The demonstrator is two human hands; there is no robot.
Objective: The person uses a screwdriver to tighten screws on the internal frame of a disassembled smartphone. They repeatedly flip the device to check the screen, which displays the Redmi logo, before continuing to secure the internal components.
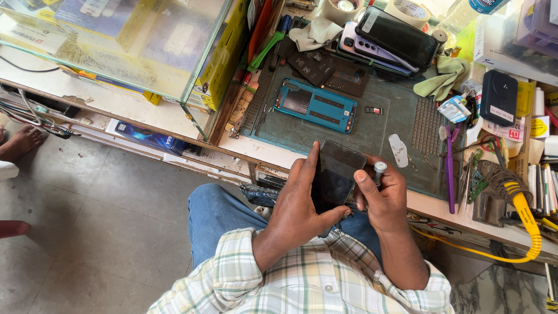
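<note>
Left hand (302, 200) grips a glossy black slab phone (335, 174) (screen dark); right hand (385, 195) pinches its edge, fingers curled round a ridged metal screwdriver (379, 171).

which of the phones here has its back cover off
The blue phone lying alone on the green mat, its insides showing; the stacked ones and the held one look closed.
</note>
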